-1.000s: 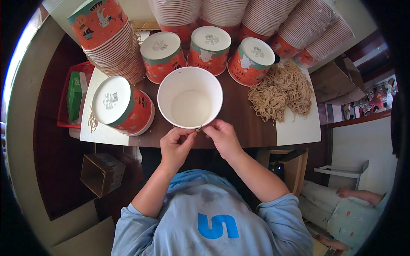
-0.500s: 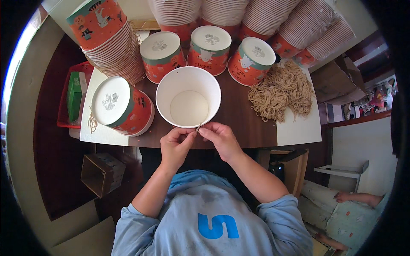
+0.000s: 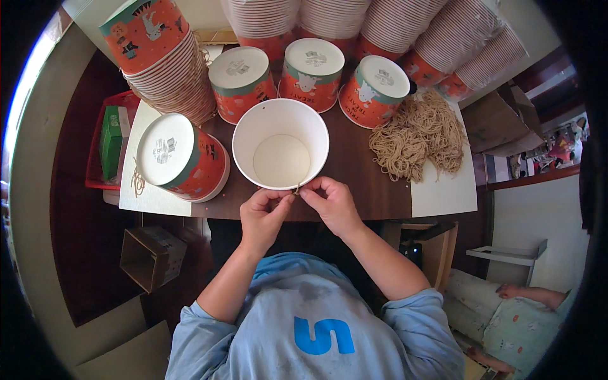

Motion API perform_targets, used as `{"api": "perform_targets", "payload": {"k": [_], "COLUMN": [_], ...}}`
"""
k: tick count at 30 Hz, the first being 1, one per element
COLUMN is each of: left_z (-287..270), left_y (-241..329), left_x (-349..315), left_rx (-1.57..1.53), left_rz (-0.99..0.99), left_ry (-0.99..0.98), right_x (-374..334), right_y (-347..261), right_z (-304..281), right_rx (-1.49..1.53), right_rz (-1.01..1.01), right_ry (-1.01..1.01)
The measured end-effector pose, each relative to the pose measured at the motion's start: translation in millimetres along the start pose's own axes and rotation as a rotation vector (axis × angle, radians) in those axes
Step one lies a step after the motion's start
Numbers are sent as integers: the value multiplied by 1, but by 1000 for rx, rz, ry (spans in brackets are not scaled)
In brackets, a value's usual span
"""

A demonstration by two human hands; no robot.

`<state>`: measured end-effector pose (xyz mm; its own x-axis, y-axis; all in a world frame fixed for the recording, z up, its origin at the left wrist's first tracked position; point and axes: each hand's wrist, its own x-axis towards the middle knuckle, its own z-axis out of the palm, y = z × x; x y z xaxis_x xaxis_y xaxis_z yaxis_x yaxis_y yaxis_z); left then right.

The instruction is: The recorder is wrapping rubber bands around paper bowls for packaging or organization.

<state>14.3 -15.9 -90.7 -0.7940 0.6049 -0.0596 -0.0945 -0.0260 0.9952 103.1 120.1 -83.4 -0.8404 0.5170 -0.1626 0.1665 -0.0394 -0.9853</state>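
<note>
An open paper bucket (image 3: pixel 246 149), white inside, stands upright in front of me on the brown table. At its near rim a short end of tan twine (image 3: pixel 297 188) pokes over the edge. My left hand (image 3: pixel 263 215) pinches the twine just outside the rim, thumb against the fingers. Close beside it, my right hand (image 3: pixel 332 206) grips the same twine between thumb and forefinger. The outer side of the bucket, and most of the twine, is hidden from above. A small hole (image 3: pixel 264 108) shows in the bucket's far wall.
Upside-down orange buckets (image 3: pixel 311 85) stand behind, with another bucket (image 3: pixel 196 166) at left. A heap of tan twine (image 3: pixel 418 142) lies at right. Stacked buckets (image 3: pixel 166 73) rise at back left; wrapped stacks (image 3: pixel 405 25) line the back. Another person's hand (image 3: pixel 510 291) shows at lower right.
The open bucket and both my hands have shifted very slightly to the right. Both hands keep their pinch at the near rim.
</note>
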Motion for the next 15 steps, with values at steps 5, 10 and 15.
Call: {"api": "perform_targets", "payload": {"k": [5, 10, 15], "left_z": [2, 2, 2], "left_y": [-1, 1, -3], "left_x": [1, 8, 0], "left_rx": [40, 135, 11], "left_rz": [65, 68, 19], "left_ry": [0, 23, -13], "right_x": [-2, 6, 4], "right_y": [-5, -9, -1], "right_z": [0, 0, 1], "right_rx": [-3, 43, -20], "right_rz": [8, 19, 5], "right_ry": [-10, -34, -12]}}
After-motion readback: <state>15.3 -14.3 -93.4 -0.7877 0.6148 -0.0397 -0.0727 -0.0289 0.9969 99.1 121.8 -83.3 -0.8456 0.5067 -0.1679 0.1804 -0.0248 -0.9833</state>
